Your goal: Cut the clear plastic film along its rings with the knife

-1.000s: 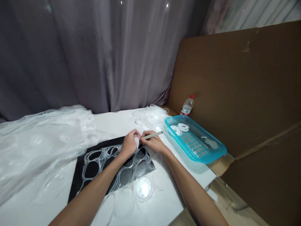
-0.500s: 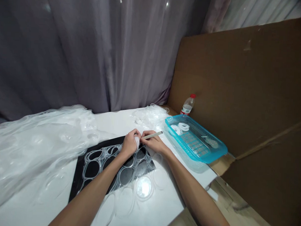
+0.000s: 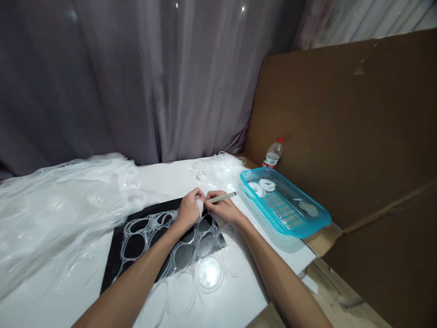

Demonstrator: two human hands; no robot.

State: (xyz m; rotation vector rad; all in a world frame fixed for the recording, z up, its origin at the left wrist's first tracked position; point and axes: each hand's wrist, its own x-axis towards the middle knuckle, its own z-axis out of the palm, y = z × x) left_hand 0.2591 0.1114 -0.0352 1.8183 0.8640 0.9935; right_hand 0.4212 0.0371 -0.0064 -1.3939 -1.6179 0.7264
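Observation:
My left hand [image 3: 190, 208] is closed on a small white piece [image 3: 200, 206], whose kind I cannot make out. Right beside it, my right hand [image 3: 222, 207] grips a light-coloured pen-like tool [image 3: 220, 197] with a dark end that points to the right. The hands meet over the far part of a black mat [image 3: 111, 263]. Across the mat lies a clear plastic sheet [image 3: 146, 239] with several large round holes, and it runs on over the white table. My fingertips hide where the tool meets the white piece.
A blue plastic basket [image 3: 309, 229] at the right holds several white rings [image 3: 267, 185]. Behind it stands a bottle with a red cap [image 3: 273, 154]. Clear plastic sheets [image 3: 59, 211] are heaped at the left, with more plastic scraps [image 3: 218, 168] at the back. A cardboard panel [image 3: 349, 125] rises at the right.

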